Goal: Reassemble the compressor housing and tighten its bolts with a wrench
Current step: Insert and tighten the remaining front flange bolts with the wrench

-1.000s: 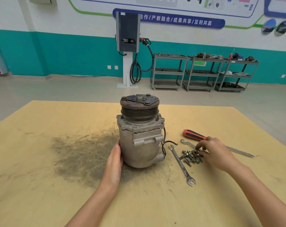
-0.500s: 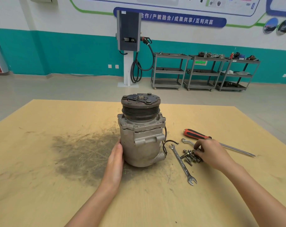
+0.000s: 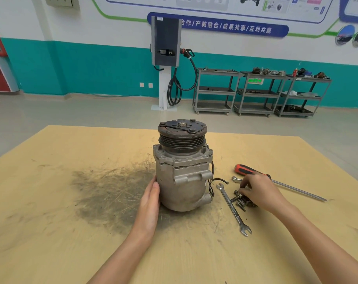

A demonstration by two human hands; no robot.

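Grey cast-metal compressor [image 3: 183,173] stands upright mid-table [image 3: 51,201], pulley on top. The left hand [image 3: 150,198] lies flat-fingered against its nine o'clock side. At three o'clock, the right hand [image 3: 258,191] pinches among the bolts [image 3: 240,200], beside the wrench [image 3: 233,210].

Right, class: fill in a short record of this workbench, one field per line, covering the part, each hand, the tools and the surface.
part: grey metal compressor, upright, black grooved pulley on top
left hand: flat against the compressor's left side
right hand: fingers on the pile of loose dark bolts
tools: silver open-ended wrench beside the compressor; red-and-black-handled screwdriver farther right
surface: tan wooden table, dark smudge left of the compressor
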